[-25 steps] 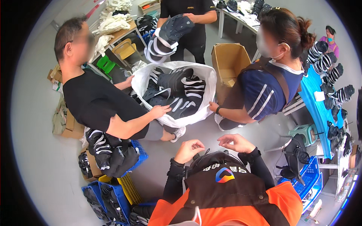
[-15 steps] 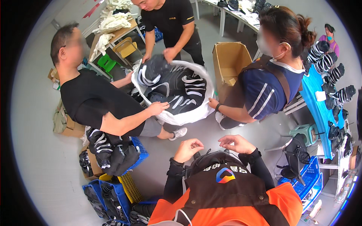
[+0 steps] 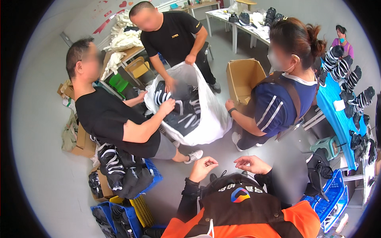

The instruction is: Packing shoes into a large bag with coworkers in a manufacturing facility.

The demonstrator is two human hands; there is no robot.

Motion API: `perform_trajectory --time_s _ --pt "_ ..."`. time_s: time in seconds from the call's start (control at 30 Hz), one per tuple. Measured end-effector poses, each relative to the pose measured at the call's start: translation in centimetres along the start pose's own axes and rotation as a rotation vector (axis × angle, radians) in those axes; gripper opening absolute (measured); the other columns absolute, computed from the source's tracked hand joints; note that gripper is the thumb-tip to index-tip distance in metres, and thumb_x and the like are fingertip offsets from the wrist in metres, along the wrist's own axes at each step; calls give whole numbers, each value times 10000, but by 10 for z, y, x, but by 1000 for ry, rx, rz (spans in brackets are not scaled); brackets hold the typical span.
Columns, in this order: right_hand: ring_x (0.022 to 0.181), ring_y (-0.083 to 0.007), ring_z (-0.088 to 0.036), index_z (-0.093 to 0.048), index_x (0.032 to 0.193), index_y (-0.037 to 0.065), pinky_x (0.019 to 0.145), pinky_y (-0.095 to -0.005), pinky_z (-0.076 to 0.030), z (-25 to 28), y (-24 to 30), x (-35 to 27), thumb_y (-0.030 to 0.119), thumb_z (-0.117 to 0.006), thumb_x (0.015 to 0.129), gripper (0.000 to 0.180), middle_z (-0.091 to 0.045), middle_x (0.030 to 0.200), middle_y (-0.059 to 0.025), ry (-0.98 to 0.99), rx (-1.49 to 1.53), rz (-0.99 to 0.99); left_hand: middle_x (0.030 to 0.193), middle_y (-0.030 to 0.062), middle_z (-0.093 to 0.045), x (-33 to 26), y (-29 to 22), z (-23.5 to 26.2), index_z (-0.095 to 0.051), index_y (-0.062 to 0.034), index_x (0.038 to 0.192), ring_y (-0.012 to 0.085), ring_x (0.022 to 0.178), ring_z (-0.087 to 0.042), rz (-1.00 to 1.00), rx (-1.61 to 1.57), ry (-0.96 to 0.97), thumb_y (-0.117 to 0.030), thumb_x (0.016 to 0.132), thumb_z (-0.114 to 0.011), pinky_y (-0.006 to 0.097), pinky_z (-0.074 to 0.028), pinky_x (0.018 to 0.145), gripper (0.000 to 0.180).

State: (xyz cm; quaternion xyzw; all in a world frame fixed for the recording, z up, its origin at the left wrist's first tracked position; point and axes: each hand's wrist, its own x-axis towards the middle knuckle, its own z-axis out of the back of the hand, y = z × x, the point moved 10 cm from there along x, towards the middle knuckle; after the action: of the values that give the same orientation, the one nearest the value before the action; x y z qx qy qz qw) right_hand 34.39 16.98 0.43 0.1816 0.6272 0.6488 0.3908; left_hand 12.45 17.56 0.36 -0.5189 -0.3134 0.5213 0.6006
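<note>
My left hand [image 3: 203,168] and my right hand [image 3: 253,164] are raised in front of my black apron [image 3: 222,202]. Both have loosely curled fingers and hold nothing; a gap lies between them. Beyond them is a large white sack [image 3: 210,119], tilted, with its mouth facing me. Black shoe-like pieces with white stripes [image 3: 184,115] fill it. A person in black at the far side grips the rim and reaches inside. Another in black at the left has a hand at the rim and one over the pieces. A person in navy [image 3: 278,107] stands right of the sack.
An open cardboard box [image 3: 244,79] stands behind the sack. Blue crates [image 3: 152,174] with black pieces are at lower left, beside a yellow basket [image 3: 142,210]. Striped shoes line a blue-covered table [image 3: 333,115] at right. A blue crate [image 3: 327,198] sits at lower right.
The sack has tipped and its far rim has risen. The far person now reaches into it with one hand. The navy-clad person's hand has come off the rim. My hands stay raised.
</note>
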Motion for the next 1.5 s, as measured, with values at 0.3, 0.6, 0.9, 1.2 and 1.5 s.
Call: perform_trajectory --time_s 0.3,0.6,0.9,1.2,1.5 --pt "968 -138 -693 -639 1290 60 856 -295 -537 -10 8 1 99 -654 959 333 -747 1065 -64 -2 -14 23 830 7 -716 -4 7 13 -727 -11 946 57 731 -620 -37 -59 -51 -97 887 -764 226 -502 690 111" --pt "975 -138 -689 -638 1290 42 865 -298 -537 -12 10 1 111 -657 955 342 -740 1066 -63 0 -6 33 759 -33 -677 -2 22 18 -724 -25 940 17 691 -571 -28 -92 -78 -105 884 -769 197 -461 638 107" --pt "993 -134 -685 -625 1293 17 906 -300 -534 -8 3 -3 90 -643 954 347 -736 1079 -74 -6 -23 19 833 -25 -677 1 30 6 -700 -19 997 17 731 -578 10 -156 -30 -104 909 -752 192 -469 670 133" --pt "1027 -134 -681 -621 1299 24 917 -294 -527 6 -5 1 93 -645 960 347 -735 1108 -70 3 -3 -6 935 22 -705 16 14 -14 -568 -34 1335 52 802 -622 38 -228 79 -130 968 -691 214 -498 698 399" --pt "972 -143 -692 -461 1453 29 881 -299 -533 6 -48 4 246 -611 1034 496 -732 1040 -82 70 14 93 881 -13 -634 10 43 -64 -619 -61 1274 64 801 -563 66 67 356 -296 952 -730 242 -488 727 413"
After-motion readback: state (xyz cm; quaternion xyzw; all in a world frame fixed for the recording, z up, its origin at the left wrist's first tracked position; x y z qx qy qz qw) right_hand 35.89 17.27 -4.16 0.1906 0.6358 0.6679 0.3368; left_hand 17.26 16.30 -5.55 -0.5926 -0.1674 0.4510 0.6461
